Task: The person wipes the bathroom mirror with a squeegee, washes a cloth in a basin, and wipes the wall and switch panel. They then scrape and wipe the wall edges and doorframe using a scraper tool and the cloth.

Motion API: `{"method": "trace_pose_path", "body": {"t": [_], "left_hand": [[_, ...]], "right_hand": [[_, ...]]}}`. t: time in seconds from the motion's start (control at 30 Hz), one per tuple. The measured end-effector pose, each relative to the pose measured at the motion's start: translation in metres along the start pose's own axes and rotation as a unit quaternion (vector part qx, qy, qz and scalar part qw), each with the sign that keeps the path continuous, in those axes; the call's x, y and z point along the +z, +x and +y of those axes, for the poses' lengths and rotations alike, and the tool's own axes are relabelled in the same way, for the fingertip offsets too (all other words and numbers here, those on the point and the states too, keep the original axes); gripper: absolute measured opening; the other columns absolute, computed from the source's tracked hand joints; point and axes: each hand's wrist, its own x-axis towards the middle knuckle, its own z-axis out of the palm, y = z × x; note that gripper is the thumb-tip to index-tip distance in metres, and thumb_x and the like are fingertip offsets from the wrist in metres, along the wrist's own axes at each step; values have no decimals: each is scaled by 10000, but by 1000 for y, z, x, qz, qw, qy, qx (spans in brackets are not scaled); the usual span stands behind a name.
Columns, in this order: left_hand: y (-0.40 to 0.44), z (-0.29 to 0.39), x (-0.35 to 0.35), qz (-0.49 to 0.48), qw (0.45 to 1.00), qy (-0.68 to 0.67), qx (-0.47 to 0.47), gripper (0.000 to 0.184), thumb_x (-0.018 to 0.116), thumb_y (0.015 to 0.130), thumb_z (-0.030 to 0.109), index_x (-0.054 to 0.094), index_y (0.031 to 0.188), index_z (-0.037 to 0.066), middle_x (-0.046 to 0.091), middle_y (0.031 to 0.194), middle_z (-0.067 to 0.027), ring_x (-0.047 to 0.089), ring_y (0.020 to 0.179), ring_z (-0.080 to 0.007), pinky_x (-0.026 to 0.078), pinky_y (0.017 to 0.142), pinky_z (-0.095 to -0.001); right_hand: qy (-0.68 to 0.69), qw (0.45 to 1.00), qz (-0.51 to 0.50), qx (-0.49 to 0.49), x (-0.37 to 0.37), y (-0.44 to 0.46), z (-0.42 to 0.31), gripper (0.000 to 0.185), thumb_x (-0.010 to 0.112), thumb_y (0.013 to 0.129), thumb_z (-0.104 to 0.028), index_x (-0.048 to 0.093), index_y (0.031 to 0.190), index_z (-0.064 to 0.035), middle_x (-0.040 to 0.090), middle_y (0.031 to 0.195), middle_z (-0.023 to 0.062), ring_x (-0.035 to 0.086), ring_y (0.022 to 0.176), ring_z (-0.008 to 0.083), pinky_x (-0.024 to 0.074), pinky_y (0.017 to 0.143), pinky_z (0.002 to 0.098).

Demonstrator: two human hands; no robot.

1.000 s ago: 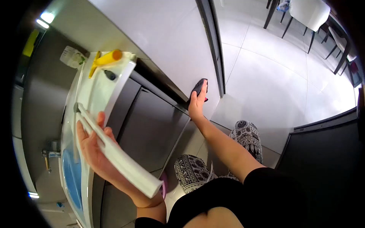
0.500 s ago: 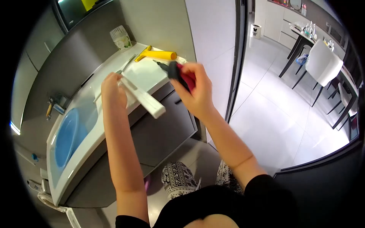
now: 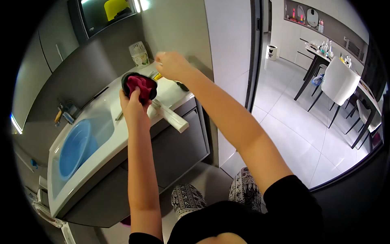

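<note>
The person's left hand (image 3: pixel 136 101) grips a bunched red and black cloth (image 3: pixel 140 86), thumb laid over its red folds, above the white counter (image 3: pixel 170 91). The cloth looks light, soft and limp, likely to sag wherever it is not supported; nothing about it seems fragile. A pinch through several folds, or a thumb pressed on the bundle as here, should hold it better than one thin edge, which could slip if damp; whether it is wet cannot be told. Just beside it, a white handle (image 3: pixel 172 118) sticks out past the counter's edge; it looks stiff and smooth, best taken around its thick part. Whether the left fingers also hold it is hidden. The right hand (image 3: pixel 172 66) is curled near the yellow tool (image 3: pixel 157 76); what it holds, if anything, cannot be told.
</note>
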Motion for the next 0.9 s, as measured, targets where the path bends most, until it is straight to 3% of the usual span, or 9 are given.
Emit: {"method": "trace_pose_path", "body": {"t": [0.07, 0.23, 0.43, 0.53, 0.6, 0.7, 0.77, 0.83, 0.9], "left_hand": [[3, -10, -9, -24, 1000, 6, -2, 251, 549, 903, 139, 481, 1143, 120, 576, 1020, -44, 591, 823, -148, 465, 556, -258], [7, -18, -14, -105, 991, 82, -6, 246, 540, 919, 156, 469, 1143, 84, 559, 1031, -73, 593, 807, -150, 520, 570, -252], [1, -21, -8, -67, 989, 127, 18, 248, 530, 909, 143, 449, 1121, 42, 569, 1013, -120, 594, 824, -175, 524, 626, -284], [7, -32, -13, -45, 971, 201, 118, 267, 550, 894, 159, 463, 1111, 29, 594, 978, -145, 590, 812, -204, 496, 679, -320], [-3, -21, -8, -30, 960, 248, 125, 288, 562, 884, 175, 474, 1106, 15, 612, 958, -165, 585, 808, -227, 472, 725, -335], [-2, -23, -13, -60, 966, 180, 178, 231, 530, 902, 116, 486, 1108, 20, 557, 961, -84, 520, 857, -154, 434, 778, -270], [-6, -24, -7, -53, 957, 116, 261, 202, 513, 908, 77, 489, 1103, 28, 518, 953, -43, 485, 857, -128, 417, 787, -255], [-9, -21, -3, -99, 966, 61, 233, 221, 518, 901, 38, 483, 1119, 26, 515, 951, -32, 470, 815, -91, 406, 733, -229], [-6, -20, 2, -123, 954, 103, 254, 222, 517, 898, 29, 484, 1118, 25, 512, 929, -26, 457, 778, -80, 398, 712, -216]], "right_hand": [[-129, 972, -191, 55, 8, 5, 8, 235, 572, 814, -114, 680, 1003, -24, 672, 993, 208, 658, 916, 356, 537, 752, 437], [-176, 961, -203, 61, 21, 8, 13, 212, 584, 811, -103, 699, 973, -28, 682, 1009, 186, 666, 946, 325, 539, 792, 416], [-220, 952, -203, 61, 21, 7, 17, 200, 578, 819, -97, 709, 963, -54, 689, 1000, 184, 666, 958, 324, 545, 783, 417], [-211, 961, -173, 47, 16, 2, 13, 212, 572, 820, -79, 687, 992, -35, 668, 1020, 171, 670, 919, 325, 548, 758, 424], [-224, 973, -61, -6, 0, -6, -1, 255, 561, 820, -57, 641, 1058, -15, 619, 1048, 160, 669, 880, 321, 549, 728, 433], [-227, 974, -19, 9, -42, -33, -27, 318, 569, 838, -77, 592, 1150, -20, 574, 1053, 144, 661, 875, 312, 540, 720, 439], [-60, 985, 156, -45, -68, -67, -27, 369, 580, 847, -89, 567, 1212, -36, 590, 1029, 138, 649, 872, 313, 529, 712, 429], [-16, 955, 290, -56, -91, -106, -15, 425, 586, 865, -68, 534, 1287, -56, 607, 995, 124, 635, 804, 263, 516, 673, 366], [26, 939, 342, -18, -109, -141, 10, 458, 562, 890, -26, 489, 1342, -56, 623, 980, 129, 612, 757, 213, 497, 654, 304]]}}
